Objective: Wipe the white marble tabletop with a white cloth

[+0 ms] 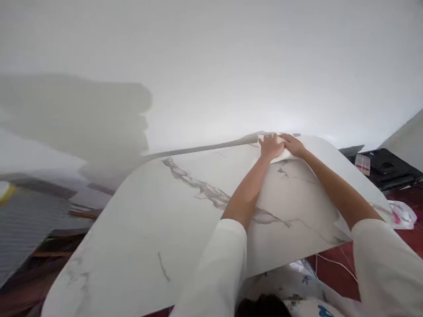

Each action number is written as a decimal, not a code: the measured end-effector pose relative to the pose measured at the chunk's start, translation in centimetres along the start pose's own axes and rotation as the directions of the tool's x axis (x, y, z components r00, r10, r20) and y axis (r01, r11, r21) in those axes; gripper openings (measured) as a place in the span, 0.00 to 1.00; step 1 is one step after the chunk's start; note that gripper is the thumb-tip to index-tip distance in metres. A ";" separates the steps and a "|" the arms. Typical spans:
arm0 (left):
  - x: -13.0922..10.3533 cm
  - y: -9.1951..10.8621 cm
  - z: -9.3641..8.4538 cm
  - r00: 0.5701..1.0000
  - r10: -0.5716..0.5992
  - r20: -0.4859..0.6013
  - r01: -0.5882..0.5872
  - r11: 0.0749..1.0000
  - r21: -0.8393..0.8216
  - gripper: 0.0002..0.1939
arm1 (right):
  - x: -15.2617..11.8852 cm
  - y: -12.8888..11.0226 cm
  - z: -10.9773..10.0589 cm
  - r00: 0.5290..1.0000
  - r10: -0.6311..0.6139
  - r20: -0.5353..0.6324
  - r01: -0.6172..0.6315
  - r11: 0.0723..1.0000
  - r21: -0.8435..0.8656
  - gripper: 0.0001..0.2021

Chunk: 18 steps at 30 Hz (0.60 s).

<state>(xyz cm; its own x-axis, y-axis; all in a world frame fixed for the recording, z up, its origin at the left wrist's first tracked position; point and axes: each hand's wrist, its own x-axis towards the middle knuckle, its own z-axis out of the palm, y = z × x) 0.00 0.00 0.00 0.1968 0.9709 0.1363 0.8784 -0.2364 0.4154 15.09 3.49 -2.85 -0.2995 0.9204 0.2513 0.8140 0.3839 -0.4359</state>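
A folded white cloth (pixel 283 155) lies at the far edge of a white table (pixel 139 229) with grey marble veins. My left hand (pixel 271 147) presses down on the cloth from above, its fingers bent over it near the edge by the wall. Close beside it, my right hand (pixel 294 145) grips the cloth's right part, with its fingertips almost touching the left hand. Part of the cloth is hidden under both hands. Both arms, in white sleeves, stretch forward across the tabletop.
A white wall (pixel 211 79) rises just behind the table's far edge. To the right are a black case-like object (pixel 386 167) and a clear plastic bag (pixel 403 214) on the red floor (pixel 343 264). Blurred grey ribbed material (pixel 26 237) lies at the left.
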 end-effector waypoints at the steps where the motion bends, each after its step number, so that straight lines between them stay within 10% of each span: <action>1: 0.0 0.0 0.0 1.000 0.003 -0.001 -0.003 1.000 0.005 0.25 | 0.0 -0.1 -0.1 1.000 0.006 0.005 -0.006 1.000 -0.003 0.27; 18: -1.6 -4.1 -2.2 1.000 0.007 -0.020 -0.007 1.000 -0.008 0.24 | 0.2 -5.7 1.6 0.990 0.113 0.079 -0.111 0.993 -0.033 0.28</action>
<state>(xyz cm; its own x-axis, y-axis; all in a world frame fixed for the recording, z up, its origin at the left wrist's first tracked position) -4.90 -0.71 0.06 0.1940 0.9684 0.1569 0.8734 -0.2434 0.4219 9.61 1.62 -1.67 -0.2437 0.9610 0.1309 0.8580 0.2766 -0.4328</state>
